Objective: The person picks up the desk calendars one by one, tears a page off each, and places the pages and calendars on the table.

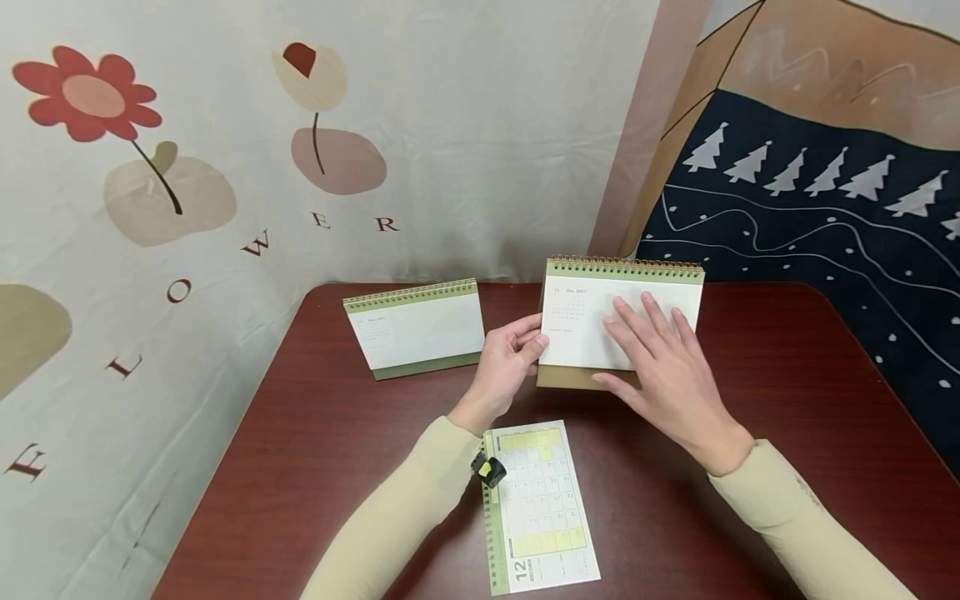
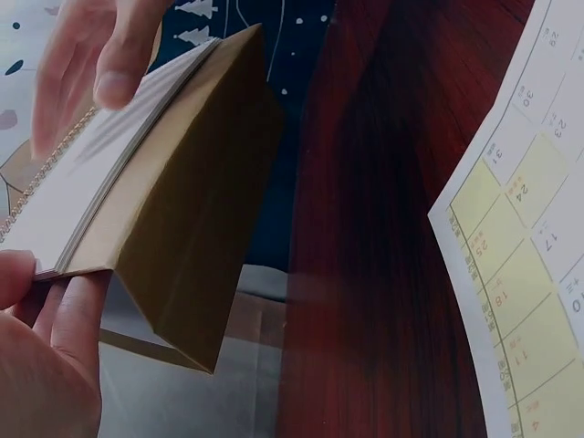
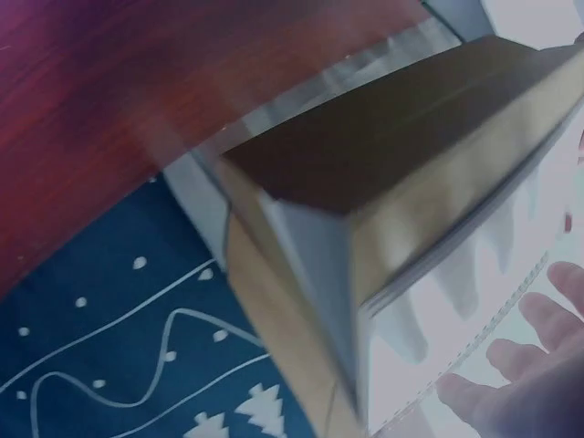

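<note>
A spiral-bound desk calendar (image 1: 577, 333) with a brown base and a green strip along its top stands at the back of the table, showing a December page. My left hand (image 1: 501, 367) pinches its left edge, thumb on the page and fingers behind, as the left wrist view also shows on the brown stand (image 2: 196, 182). My right hand (image 1: 667, 375) is spread flat over the page's right half, fingers straight and pointing away. In the right wrist view, the fingers (image 3: 516, 356) lie above the white page (image 3: 456, 283) and throw shadows on it.
A second desk calendar (image 1: 423, 325) with a green base stands to the left. A calendar pad (image 1: 543, 500) with yellow-marked columns lies flat in front, partly under a dark device (image 1: 489, 470) on the left wrist. Printed cloth (image 1: 480, 125) hangs behind the dark red table (image 1: 300, 467).
</note>
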Tool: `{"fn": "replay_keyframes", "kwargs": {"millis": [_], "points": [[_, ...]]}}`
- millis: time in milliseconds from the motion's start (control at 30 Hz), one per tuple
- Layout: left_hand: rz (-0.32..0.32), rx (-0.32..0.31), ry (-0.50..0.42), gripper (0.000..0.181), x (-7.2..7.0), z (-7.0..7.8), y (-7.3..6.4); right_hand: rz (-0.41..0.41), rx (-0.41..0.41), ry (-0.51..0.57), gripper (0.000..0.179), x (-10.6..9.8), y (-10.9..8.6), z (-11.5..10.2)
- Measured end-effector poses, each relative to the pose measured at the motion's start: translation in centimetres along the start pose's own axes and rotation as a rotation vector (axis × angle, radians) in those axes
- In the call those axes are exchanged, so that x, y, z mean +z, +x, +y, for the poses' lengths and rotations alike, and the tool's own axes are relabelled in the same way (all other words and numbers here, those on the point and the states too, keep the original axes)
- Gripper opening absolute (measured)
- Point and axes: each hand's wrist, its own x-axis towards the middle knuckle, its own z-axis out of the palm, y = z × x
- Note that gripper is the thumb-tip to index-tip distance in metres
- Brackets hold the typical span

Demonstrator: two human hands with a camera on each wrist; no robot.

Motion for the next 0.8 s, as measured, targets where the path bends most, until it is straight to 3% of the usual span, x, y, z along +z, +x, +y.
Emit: {"fn": "replay_keyframes", "kwargs": {"millis": [333,800], "points": [[-0.038,-0.015,0.005,0.040,-0.3,0.1,-0.4,-0.058,-0.054,-0.004,0.071,0.7,1.0,-1.0],[-0.080,-0.045,-0.089,0.044,-1.2,0.0,-0.6,-0.018,-0.084,-0.034,0.066,0.5,1.5,-1.2]]}}
